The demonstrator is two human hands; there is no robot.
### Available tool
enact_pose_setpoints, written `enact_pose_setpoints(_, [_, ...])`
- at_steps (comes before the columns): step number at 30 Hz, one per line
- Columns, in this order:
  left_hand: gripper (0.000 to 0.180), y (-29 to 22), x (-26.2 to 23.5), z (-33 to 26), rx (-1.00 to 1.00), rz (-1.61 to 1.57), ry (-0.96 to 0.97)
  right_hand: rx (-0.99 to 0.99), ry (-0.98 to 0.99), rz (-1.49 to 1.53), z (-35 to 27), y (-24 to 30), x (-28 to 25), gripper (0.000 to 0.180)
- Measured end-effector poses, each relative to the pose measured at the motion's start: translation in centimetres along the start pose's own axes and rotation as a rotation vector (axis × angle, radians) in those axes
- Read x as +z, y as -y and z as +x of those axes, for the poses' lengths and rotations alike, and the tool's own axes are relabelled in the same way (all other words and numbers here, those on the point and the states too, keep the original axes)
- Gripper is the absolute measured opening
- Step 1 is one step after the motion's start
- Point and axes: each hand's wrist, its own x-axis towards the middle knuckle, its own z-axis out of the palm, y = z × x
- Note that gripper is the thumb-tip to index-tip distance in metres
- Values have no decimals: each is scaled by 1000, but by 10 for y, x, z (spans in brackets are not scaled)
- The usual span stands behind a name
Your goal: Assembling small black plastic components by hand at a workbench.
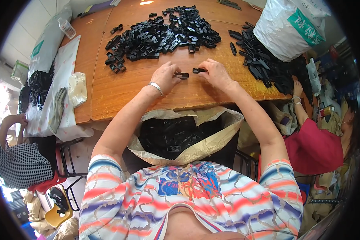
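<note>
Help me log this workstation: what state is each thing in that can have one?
Left hand: pinching one black part
Right hand: pinching second black part, apart
Sack: open, dark pieces inside
Smaller pieces: heaped loosely
Longer pieces: heaped loosely
White bag: bulging
Clear bottle: standing or lying, unclear

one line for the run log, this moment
left hand: holds black rectangular plastic piece | right hand: holds second black plastic piece | pieces: apart | brown wooden table: heap of black plastic parts

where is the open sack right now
In the head view, the open sack sits midway between left and right, between the near edge of the table and the striped shirt, with black parts inside.
</note>
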Motion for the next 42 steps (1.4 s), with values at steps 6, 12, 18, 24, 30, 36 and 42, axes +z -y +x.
enact_pose_setpoints(6, [24,10,3,0,-7,104,-11,-35,-80,189,12,41,24,21])
enact_pose_setpoints(12, [25,15,6,-1,71,27,-66,-74,-95,73,11,41,39,21])
enact_pose_setpoints(18, [25,17,-8,2,-248,-267,110,-142,-114,31,0,47,44,24])
enact_pose_setpoints(24, [23,9,3,10,-221,-62,92,-211,-236,-26,-5,42,46,27])
enact_pose_setpoints(30, [37,39,-3,-4,-253,-446,11,-32,-82,176,-39,86,33,23])
enact_pose_setpoints(36, [33,37,-7,-2,-165,-322,-69,-270,194,330,-98,150,68,35])
enact_pose_setpoints(42, [19,3,5,16,-153,-146,-110,-150,-47,261,-63,87,34,13])
